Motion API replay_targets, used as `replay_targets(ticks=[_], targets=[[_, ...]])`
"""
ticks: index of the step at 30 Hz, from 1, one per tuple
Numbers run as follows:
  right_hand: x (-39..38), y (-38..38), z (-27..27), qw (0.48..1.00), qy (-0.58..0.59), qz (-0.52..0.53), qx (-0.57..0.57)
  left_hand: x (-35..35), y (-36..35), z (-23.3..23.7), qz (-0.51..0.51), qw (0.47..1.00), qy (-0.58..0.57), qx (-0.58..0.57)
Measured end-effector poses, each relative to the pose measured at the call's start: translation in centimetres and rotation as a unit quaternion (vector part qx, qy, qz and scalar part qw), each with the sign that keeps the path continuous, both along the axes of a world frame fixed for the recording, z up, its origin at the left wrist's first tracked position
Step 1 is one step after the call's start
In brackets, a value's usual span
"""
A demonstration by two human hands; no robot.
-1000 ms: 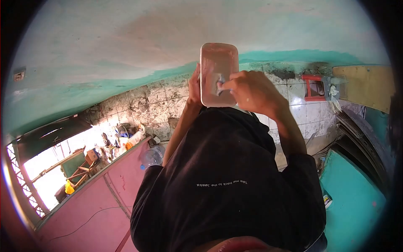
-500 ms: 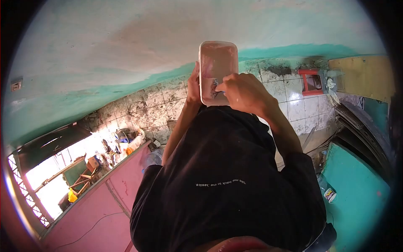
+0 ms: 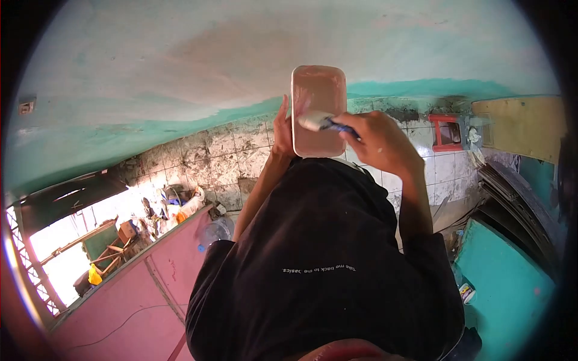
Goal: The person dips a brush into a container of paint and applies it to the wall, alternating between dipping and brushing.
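Brush [image 3: 328, 124] swings nearly flat over a hand-held tub [image 3: 320, 71]

A person in a dark T-shirt [image 3: 325, 240] holds a long, pale-rimmed tub in front of the body. The left hand [image 3: 284, 132] is at the tub's left side, with one digit stretched up along the wall; its other fingers are hidden, so I cannot tell how firmly they close. To the right of that digit, inside the tub, lies smooth pinkish-brown paint [image 3: 319, 141].

The right hand [image 3: 385, 141] pinches the brush's dark blue handle between its fingers, above the tub's right edge. The pale bristles point left from these fingertips, across the tub toward the left hand. They are slightly blurred, and whether they touch the paint cannot be told.

Half a second ago the right hand covered much of the brush, with its tip down in the tub; now its bristles show in full. In my judgement, the brush is being turned or lifted within the tub, its bristles probably carrying some paint.

Beyond both hands' fingertips rises a wall [image 3: 241, 60], whitish over green. Well to the right of the right fingers stands a red frame [image 3: 446, 133].
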State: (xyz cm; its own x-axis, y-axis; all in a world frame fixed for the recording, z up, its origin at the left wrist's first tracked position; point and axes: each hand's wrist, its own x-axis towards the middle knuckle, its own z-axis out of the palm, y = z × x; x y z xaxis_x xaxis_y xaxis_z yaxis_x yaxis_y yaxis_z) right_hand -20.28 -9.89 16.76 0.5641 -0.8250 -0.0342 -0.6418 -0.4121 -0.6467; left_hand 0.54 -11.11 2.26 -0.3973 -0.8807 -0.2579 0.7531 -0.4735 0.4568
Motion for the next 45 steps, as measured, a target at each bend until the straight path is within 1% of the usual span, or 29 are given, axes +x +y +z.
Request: replay_targets(ticks=[2,4,5,8,9,10,12,13,15,17,18,20,22,24,26,28,31,32,33,34,36,37,39,40,41,42,43,44,45], targets=[[-0.7,0.0,0.2,0.999,-0.023,-0.023,0.009,0.2,0.1,0.0,-0.003,1.0,0.014,0.02],[-1.0,0.1,0.3,0.994,-0.049,-0.068,0.07,0.0,0.1,0.2,0.002,1.0,-0.004,0.025],[-0.9,0.4,-0.3,0.991,-0.072,-0.086,0.076,-0.2,0.0,0.1,0.002,1.0,0.006,0.002],[0.4,0.6,-2.2,0.994,-0.07,-0.064,0.053,-0.7,-0.8,0.4,0.008,1.0,-0.008,0.013],[1.1,0.6,-3.5,0.996,-0.063,-0.061,-0.005,-0.8,-0.9,0.4,-0.008,1.0,0.012,0.006],[1.2,0.6,-3.4,0.996,-0.065,-0.064,-0.008,-0.7,-1.0,0.4,-0.012,1.0,0.01,0.003],[1.3,0.1,-3.2,0.995,-0.07,-0.065,-0.032,-0.3,-1.4,0.3,-0.028,0.998,0.059,-0.007],[1.3,0.0,-2.0,0.994,-0.059,-0.087,-0.042,0.1,-1.3,0.0,-0.027,0.998,0.056,-0.007],[1.1,-0.2,-0.4,0.993,-0.067,-0.097,-0.013,0.8,-1.1,-0.5,0.009,1.0,0.011,-0.009],[1.1,-0.4,-0.2,0.992,-0.07,-0.1,0.028,0.7,-0.8,-0.3,0.021,1.0,0.002,-0.003],[1.5,-0.3,-1.5,0.992,-0.072,-0.1,0.027,0.7,-0.7,-0.1,0.031,1.0,-0.004,0.0],[2.7,0.0,-4.3,0.995,-0.074,-0.038,-0.055,0.7,-0.3,0.6,0.009,1.0,-0.014,-0.014],[2.5,0.4,-4.1,0.996,-0.061,-0.044,-0.039,0.6,-0.1,0.6,-0.013,0.999,-0.026,-0.026],[2.1,0.7,-3.1,0.992,-0.075,-0.1,-0.036,0.8,0.1,0.1,0.028,0.999,-0.022,0.011],[1.5,1.0,-1.4,0.991,-0.065,-0.112,-0.036,1.2,0.2,-0.3,0.01,1.0,-0.001,0.011],[1.4,1.3,-1.5,0.99,-0.053,-0.127,-0.037,1.1,0.3,-0.3,-0.011,1.0,0.022,0.011],[2.9,1.5,-4.1,0.994,-0.062,-0.074,-0.044,0.5,0.5,-0.1,-0.011,1.0,-0.018,-0.014],[2.9,1.9,-4.2,0.994,-0.062,-0.078,-0.042,0.7,0.8,-0.5,0.006,0.985,-0.142,-0.099],[2.8,1.9,-4.1,0.992,-0.072,-0.095,-0.044,0.8,0.7,-0.9,0.024,0.947,-0.261,-0.186],[2.9,2.1,-3.8,0.989,-0.082,-0.111,-0.043,1.1,0.6,-0.8,0.023,0.947,-0.261,-0.187],[2.2,2.8,-2.3,0.989,-0.074,-0.125,-0.037,1.7,1.0,-0.8,-0.001,0.975,-0.157,-0.16],[1.9,2.8,-1.9,0.988,-0.065,-0.137,-0.039,2.0,0.9,-1.0,-0.002,0.974,-0.157,-0.161],[2.1,3.0,-2.1,0.989,-0.057,-0.133,-0.03,2.2,1.1,-1.6,-0.017,0.943,-0.14,-0.301],[2.3,3.2,-2.2,0.99,-0.05,-0.127,-0.023,2.0,1.4,-1.2,-0.018,0.944,-0.137,-0.3],[2.8,3.4,-3.0,0.99,-0.047,-0.129,-0.023,1.7,1.9,-0.4,-0.017,0.904,-0.292,-0.311],[3.5,3.4,-4.4,0.993,-0.06,-0.099,-0.013,1.4,2.2,0.2,-0.012,0.841,-0.439,-0.317],[3.9,3.2,-4.8,0.995,-0.072,-0.067,-0.005,1.3,2.4,0.5,-0.008,0.842,-0.435,-0.32],[3.8,3.0,-4.8,0.996,-0.069,-0.063,-0.012,1.4,2.4,0.9,-0.009,0.909,-0.349,-0.226],[3.7,3.1,-4.5,0.992,-0.105,-0.071,0.014,1.8,2.3,1.3,-0.012,0.958,-0.256,-0.13]])
